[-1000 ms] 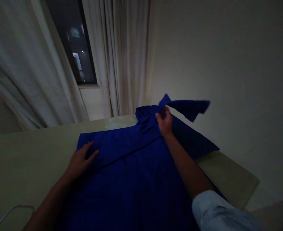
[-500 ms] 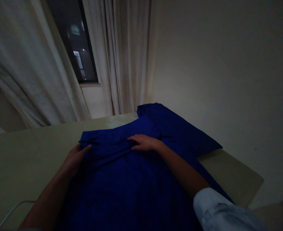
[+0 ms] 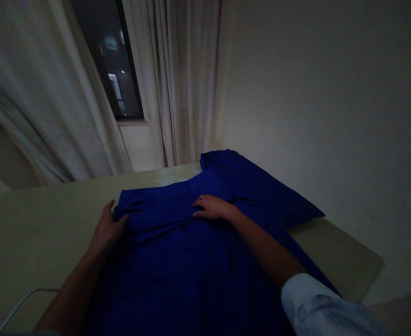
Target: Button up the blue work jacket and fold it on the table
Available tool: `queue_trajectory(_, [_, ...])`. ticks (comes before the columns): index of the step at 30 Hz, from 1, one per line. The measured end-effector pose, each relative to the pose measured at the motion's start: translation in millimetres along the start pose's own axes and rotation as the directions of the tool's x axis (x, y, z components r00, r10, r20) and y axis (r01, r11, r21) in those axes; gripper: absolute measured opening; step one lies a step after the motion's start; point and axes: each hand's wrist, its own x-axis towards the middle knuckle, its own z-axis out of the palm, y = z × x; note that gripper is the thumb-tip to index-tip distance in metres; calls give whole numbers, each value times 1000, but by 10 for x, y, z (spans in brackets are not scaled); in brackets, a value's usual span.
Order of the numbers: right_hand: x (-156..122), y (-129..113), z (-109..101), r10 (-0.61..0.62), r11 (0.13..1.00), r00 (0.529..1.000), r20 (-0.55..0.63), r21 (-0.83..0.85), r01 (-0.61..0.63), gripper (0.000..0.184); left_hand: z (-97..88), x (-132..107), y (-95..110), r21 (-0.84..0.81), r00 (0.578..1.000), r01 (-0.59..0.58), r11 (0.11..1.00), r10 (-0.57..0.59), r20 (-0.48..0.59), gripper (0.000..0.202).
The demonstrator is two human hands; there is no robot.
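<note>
A dark blue garment (image 3: 177, 266) lies spread in front of me, with creases running across its upper part. A wide sleeve-like piece (image 3: 261, 186) stretches from it to the right. My left hand (image 3: 109, 226) is at the garment's upper left edge, thumb and fingers apart, the thumb touching the cloth. My right hand (image 3: 210, 206) rests on the upper middle of the cloth, palm down, its fingers slightly bent and apart, just above a long fold.
The garment lies on a pale greenish table or board (image 3: 51, 233). A white cable (image 3: 26, 296) curves at the lower left. Behind are light curtains (image 3: 187, 84), a dark window (image 3: 121, 70) and a plain wall (image 3: 313, 93).
My left hand has loosened from the cloth edge; its fingers have spread and lifted outward. My right hand has shifted very slightly right.
</note>
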Motion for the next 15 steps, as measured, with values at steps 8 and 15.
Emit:
queue_trajectory(8, [1, -9, 32, 11, 1000, 1000, -8, 2, -11, 47, -47, -9, 29, 17, 998, -37, 999, 36, 43, 49])
queue_trajectory(15, [2, -48, 6, 29, 999, 1000, 10, -26, -29, 45, -82, -65, 47, 0, 996, -81, 997, 81, -42, 35])
